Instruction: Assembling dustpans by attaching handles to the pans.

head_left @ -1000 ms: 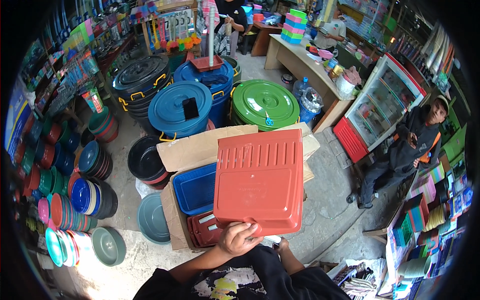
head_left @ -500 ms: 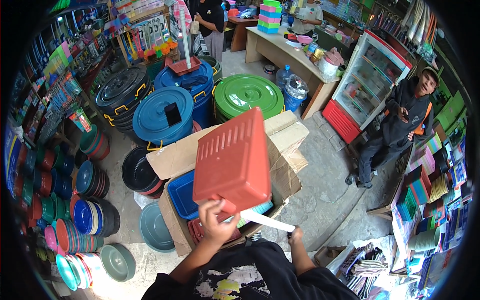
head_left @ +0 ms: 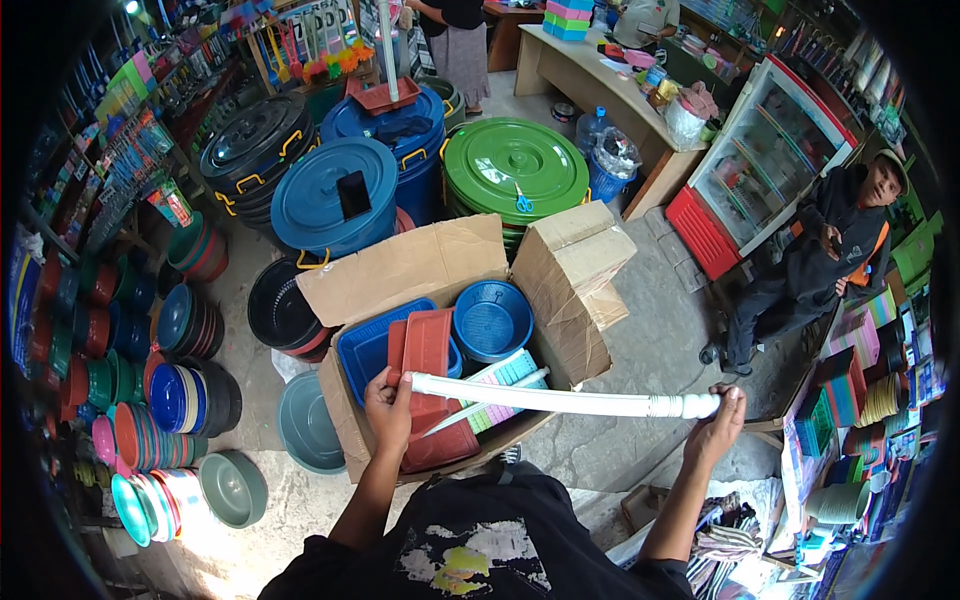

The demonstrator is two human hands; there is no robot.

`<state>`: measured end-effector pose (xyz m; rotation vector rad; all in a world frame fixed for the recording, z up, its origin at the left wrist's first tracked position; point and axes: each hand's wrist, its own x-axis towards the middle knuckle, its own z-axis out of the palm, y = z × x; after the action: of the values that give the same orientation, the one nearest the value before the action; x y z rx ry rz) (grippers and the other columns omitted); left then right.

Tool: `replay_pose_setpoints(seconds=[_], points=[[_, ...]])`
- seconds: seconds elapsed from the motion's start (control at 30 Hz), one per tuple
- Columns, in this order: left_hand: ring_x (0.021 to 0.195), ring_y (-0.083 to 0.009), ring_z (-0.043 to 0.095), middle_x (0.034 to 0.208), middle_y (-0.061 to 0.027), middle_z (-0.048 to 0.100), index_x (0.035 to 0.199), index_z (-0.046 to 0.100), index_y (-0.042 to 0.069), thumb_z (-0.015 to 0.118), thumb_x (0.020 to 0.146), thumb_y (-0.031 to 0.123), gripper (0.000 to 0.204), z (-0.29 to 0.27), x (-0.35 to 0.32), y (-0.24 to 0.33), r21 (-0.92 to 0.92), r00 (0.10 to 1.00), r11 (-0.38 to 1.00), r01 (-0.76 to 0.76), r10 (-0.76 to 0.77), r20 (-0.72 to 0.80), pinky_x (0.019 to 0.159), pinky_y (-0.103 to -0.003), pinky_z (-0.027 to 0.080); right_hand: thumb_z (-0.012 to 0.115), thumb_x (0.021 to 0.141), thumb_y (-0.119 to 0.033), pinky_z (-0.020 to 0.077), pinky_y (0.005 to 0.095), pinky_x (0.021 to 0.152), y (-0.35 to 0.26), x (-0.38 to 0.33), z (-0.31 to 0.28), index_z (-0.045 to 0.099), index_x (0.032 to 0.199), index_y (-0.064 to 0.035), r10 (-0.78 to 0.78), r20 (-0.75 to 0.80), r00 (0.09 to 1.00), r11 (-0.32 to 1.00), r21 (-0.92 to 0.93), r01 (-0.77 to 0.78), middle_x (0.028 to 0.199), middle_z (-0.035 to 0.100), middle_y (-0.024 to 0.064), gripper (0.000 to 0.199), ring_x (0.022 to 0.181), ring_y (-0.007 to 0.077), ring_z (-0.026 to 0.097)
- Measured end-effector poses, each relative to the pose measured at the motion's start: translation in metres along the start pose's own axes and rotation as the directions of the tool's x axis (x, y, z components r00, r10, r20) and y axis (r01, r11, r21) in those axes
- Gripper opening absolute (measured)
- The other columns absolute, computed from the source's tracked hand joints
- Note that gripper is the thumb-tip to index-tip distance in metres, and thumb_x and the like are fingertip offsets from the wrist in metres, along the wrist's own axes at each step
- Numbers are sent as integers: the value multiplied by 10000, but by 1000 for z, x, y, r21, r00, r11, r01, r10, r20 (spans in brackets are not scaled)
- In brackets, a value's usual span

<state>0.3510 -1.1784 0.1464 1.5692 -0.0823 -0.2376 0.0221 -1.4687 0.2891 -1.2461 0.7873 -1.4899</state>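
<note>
My left hand point(head_left: 388, 412) is closed round the end of a white tube-like handle point(head_left: 530, 396), where it meets a red plastic dustpan point(head_left: 428, 345). The handle runs level in front of me, with a ribbed section near its far end. My right hand point(head_left: 718, 425) grips that right end. The red pan is tilted over an open cardboard box point(head_left: 410, 265). Inside the box are a blue basket point(head_left: 365, 365), a round blue basin point(head_left: 493, 320), a pastel-coloured pack point(head_left: 505, 385) and another red plastic piece point(head_left: 440, 450), partly hidden by the handle.
Behind the box stand large lidded tubs, one blue point(head_left: 335, 195) with a phone on it, one green point(head_left: 515, 165) with blue scissors point(head_left: 523, 200). Stacked basins point(head_left: 190, 400) line the left. A person point(head_left: 815, 260) stands at right by a display fridge point(head_left: 760, 160). A grey basin point(head_left: 310, 425) sits beside the box.
The red dustpan has turned and dropped from upright before me to over the box. My right hand has moved up and right, bringing the handle level across my view.
</note>
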Motion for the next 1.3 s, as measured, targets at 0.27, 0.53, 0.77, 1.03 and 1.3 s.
replay_pose_setpoints(seconds=[0.27, 0.53, 0.77, 1.03, 1.3], points=[[941, -152, 597, 1071, -108, 642, 1192, 586, -74, 701, 875, 262, 476, -43, -2, -46, -71, 950, 949, 306, -309, -46, 841, -266, 472, 523, 936, -159, 475, 334, 706, -44, -9, 70, 492, 875, -9, -146, 474, 869, 968, -112, 225, 807, 566, 137, 165, 737, 206, 575], [876, -161, 626, 1029, -123, 678, 1131, 634, -81, 707, 854, 237, 428, -106, -54, -59, 23, 884, 913, 408, -389, -258, 805, -270, 485, 526, 945, -197, 500, 323, 670, -21, -34, 120, 464, 857, -18, -138, 699, 702, 983, 7, 186, 789, 573, 159, 209, 702, 218, 604], [818, -117, 609, 892, -62, 686, 1039, 681, -54, 709, 859, 207, 318, -160, -124, -79, -135, 705, 887, 441, -436, -559, 771, -258, 472, 545, 934, -125, 515, 340, 703, 9, -58, 177, 502, 888, -5, -121, 906, 406, 992, 121, 26, 811, 613, 161, 135, 749, 235, 640], [587, -98, 558, 730, -18, 631, 938, 700, 14, 718, 833, 328, 332, -225, -234, -100, -351, 504, 845, 403, -526, -685, 510, -248, 440, 555, 925, -115, 494, 323, 700, -27, -153, 260, 511, 890, 1, -234, 969, 82, 963, 243, -117, 843, 633, 174, 129, 758, 211, 628], [676, -131, 603, 805, -73, 682, 997, 707, -42, 700, 838, 381, 453, -314, -307, -159, -509, 393, 818, 268, -575, -718, 606, -274, 482, 537, 954, -204, 430, 309, 688, -74, -327, 298, 467, 893, -23, -327, 941, -88, 927, 301, -225, 793, 547, 110, 203, 736, 175, 523]])
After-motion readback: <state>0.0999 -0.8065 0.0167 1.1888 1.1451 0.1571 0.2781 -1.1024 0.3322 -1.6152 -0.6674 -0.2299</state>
